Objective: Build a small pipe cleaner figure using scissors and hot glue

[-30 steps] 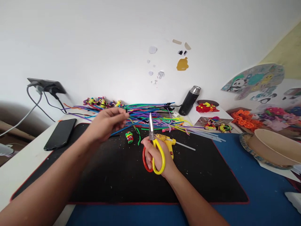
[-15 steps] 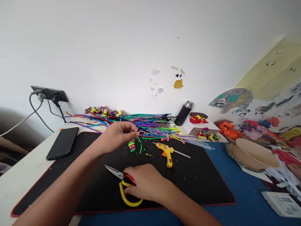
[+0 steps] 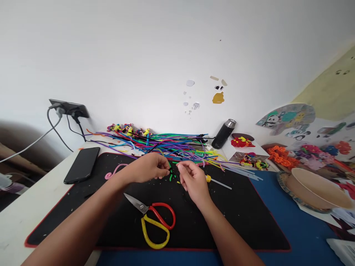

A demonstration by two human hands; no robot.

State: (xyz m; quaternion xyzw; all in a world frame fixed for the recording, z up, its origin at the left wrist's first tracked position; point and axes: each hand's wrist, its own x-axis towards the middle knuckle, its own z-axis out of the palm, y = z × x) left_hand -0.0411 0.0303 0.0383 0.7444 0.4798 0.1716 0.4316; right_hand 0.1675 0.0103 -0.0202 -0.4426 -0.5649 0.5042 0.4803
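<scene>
Writing: small marks run along the yellow handle of the scissors (image 3: 144, 208), too small to read; the white pack (image 3: 343, 249) far right of the scissors is cut by the picture's edge, its print unreadable.
Scissors: on the black mat (image 3: 194, 229), near the viewer, blades pointing left and away.
Left hand (image 3: 152, 168): beyond the scissors, thumb and fingertips pinched together; cannot tell what they grip.
Right hand (image 3: 194, 181): beyond and right of the scissors, fingertips likewise closed, contents hidden.
Green snippets (image 3: 171, 177): beyond the scissors, between the hands.
In the way: the right hand mostly covers a yellow tool (image 3: 208, 178); the left forearm partly hides a pink curl (image 3: 108, 176), left of the scissors.
Coloured stems (image 3: 177, 147): heaped well beyond the scissors.
Phone (image 3: 81, 165): left of the scissors, dark screen up.
Containers: dark flask (image 3: 222, 136), silver-topped, far beyond the scissors; beige bowl (image 3: 307, 190), well right of them.
</scene>
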